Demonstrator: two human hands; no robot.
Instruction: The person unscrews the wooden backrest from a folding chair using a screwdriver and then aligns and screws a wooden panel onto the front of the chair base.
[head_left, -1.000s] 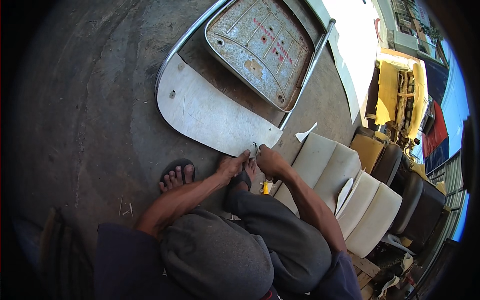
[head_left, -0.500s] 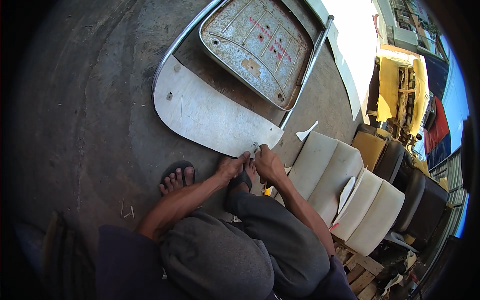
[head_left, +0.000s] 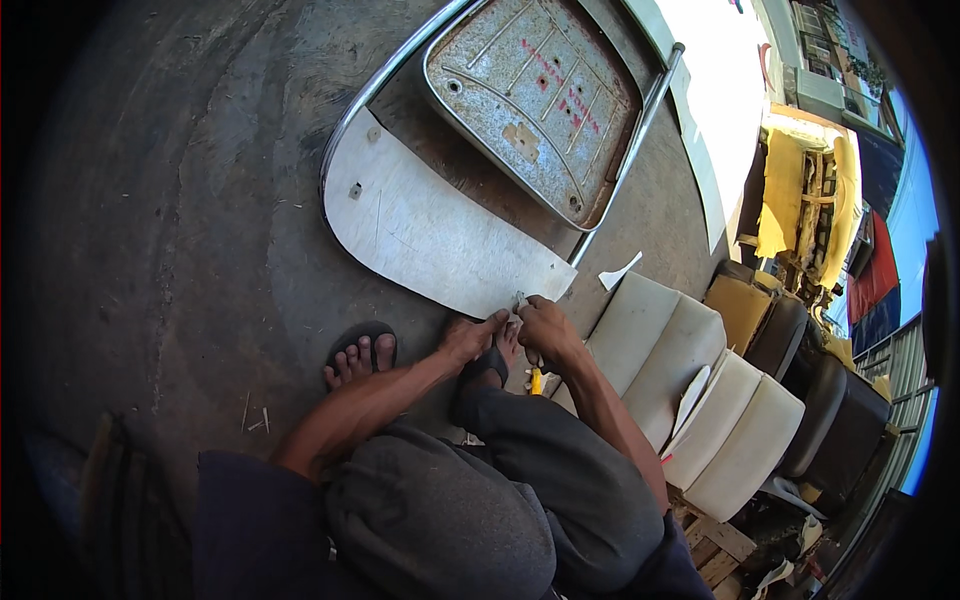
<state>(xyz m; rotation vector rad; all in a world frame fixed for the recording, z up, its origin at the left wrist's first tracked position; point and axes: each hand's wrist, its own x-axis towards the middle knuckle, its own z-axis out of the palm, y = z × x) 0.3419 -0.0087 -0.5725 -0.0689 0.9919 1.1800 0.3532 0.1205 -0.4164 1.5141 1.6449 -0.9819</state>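
Observation:
A folding chair's chrome tube frame [head_left: 384,72] lies on the floor in front of me, with a pale curved backrest panel [head_left: 440,240] at its near end. My left hand [head_left: 472,338] grips the panel's near edge, thumb on top and fingers tucked below. Just to its right, my right hand [head_left: 548,330] is closed round a small metal tool, seemingly pliers [head_left: 520,299]. The tool's tip meets the panel near its lower right corner; most of it is hidden in my fist. Beyond the panel sits the rusty metal seat pan [head_left: 535,100], marked in red.
White padded cushions [head_left: 655,330] stand close to my right arm. A yellow object [head_left: 537,381] lies by my right foot. White scrap [head_left: 620,272] is on the floor. Dark seats [head_left: 835,430] and a torn yellow foam seat [head_left: 800,190] are farther right.
The chair appears shifted slightly right and down in view. My right hand has tilted, showing a dark handle below it. My left hand keeps its hold on the panel.

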